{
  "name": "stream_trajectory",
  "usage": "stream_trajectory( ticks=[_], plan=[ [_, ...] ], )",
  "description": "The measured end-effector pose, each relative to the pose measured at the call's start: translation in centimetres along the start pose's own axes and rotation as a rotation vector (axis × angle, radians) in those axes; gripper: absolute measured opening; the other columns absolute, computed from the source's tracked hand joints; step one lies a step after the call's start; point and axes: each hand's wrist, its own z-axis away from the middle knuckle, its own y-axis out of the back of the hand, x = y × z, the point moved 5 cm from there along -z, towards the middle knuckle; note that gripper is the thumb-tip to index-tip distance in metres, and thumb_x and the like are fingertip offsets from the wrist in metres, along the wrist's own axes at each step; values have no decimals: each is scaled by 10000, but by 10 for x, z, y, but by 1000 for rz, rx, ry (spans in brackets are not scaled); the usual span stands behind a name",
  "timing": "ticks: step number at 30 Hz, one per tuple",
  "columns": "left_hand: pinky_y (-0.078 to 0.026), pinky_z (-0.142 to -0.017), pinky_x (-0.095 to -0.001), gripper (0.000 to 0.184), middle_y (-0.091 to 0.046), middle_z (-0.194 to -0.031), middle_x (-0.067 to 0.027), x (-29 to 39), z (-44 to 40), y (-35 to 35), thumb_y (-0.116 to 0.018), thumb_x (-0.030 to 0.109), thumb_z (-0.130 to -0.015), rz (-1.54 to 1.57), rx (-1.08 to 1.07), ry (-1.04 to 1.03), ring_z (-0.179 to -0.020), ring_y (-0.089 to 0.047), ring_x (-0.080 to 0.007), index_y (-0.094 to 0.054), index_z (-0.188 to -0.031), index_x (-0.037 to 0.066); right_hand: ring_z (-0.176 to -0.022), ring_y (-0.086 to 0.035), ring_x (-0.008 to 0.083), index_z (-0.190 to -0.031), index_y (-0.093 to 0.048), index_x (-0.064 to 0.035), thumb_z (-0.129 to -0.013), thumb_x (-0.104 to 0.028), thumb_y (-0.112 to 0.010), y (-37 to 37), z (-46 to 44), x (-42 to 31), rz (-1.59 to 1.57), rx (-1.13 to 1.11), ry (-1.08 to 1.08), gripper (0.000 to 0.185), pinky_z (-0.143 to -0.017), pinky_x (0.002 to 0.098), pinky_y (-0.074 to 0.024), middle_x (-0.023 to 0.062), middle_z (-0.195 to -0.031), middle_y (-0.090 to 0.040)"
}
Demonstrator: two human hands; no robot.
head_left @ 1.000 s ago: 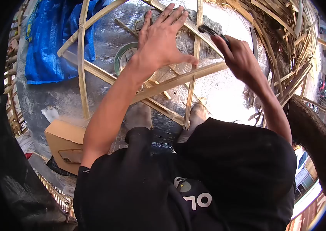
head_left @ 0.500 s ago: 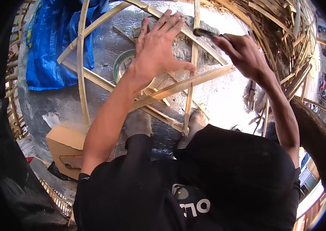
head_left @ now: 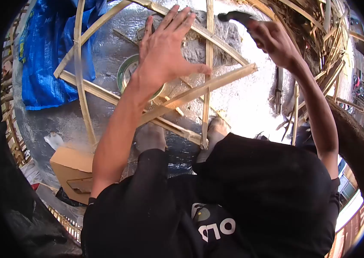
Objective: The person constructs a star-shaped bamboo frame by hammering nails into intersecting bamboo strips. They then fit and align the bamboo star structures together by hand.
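Note:
My right hand (head_left: 274, 41) grips a small dark hammer (head_left: 238, 16), its head raised near a crossing of the wooden strips. The star-like frame of pale strips (head_left: 222, 84) lies in front of me, with crossing pieces reaching near my feet. Over its middle, my left hand (head_left: 164, 56) is spread flat with the thumb stretched right, close to an upright strip. Whether its palm presses on the strips is hidden. Partly beneath that hand sits a round green-rimmed bowl (head_left: 123, 71), its contents mostly covered.
A blue tarp (head_left: 46, 69) lies on the floor at the upper left. An open cardboard box (head_left: 72, 167) stands by my left elbow. Loose split sticks (head_left: 330, 51) are heaped at the upper right, and a thick log (head_left: 353, 129) runs along the right side.
My right hand has lifted the hammer up and away from the strip crossing. The left hand stays spread over the frame, while the whole view has shifted slightly.

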Motion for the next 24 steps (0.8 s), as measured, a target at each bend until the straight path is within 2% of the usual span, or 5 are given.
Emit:
stream_trajectory(
  ticks=[2, 12, 14, 18, 24],
  plan=[
    [-141, -1244, -539, 1332, -371, -1589, -60, 0, -7, 4, -712, 904, -473, -17, 20, 1, -1506, -266, -229, -401, -1529, 156, -416, -214, 79, -561, -495, -130, -971, -720, -405, -21, -3, 16, 269, -323, -246, 724, -403, 326, -197, -61, -481, -331],
    [-138, -1244, -540, 1327, -335, -1609, -55, 0, -4, 2, -737, 876, -479, -25, -41, 29, -1519, -229, -224, -373, -1546, 176, -414, -369, 75, -582, -510, -138, -944, -792, -318, -6, 13, 15, -84, 53, -248, 772, -412, 327, -311, -34, -487, -410],
    [-129, -1245, -538, 1341, -331, -1612, -51, 2, -9, 5, -724, 892, -469, -42, -24, 24, -1519, -228, -227, -367, -1549, 182, -389, -430, 73, -543, -491, -158, -929, -806, -332, -21, 9, 21, 134, -242, -397, 771, -391, 323, -382, -44, -465, -415],
    [-129, -1245, -535, 1345, -329, -1613, -49, 3, -10, 8, -740, 877, -462, -35, -31, 17, -1520, -226, -231, -364, -1549, 179, -375, -366, 39, -525, -473, -159, -935, -793, -351, -10, 9, 14, -123, -146, -476, 764, -337, 260, -278, -65, -462, -401],
    [-120, -1247, -525, 1340, -367, -1595, -49, 5, -10, 6, -760, 857, -443, -33, -26, 18, -1517, -236, -211, -405, -1530, 158, -384, -544, 102, -671, -572, -21, -971, -670, -480, -10, 12, -14, -250, -170, -529, 721, -336, 266, -452, 23, -515, -539]
  ],
)
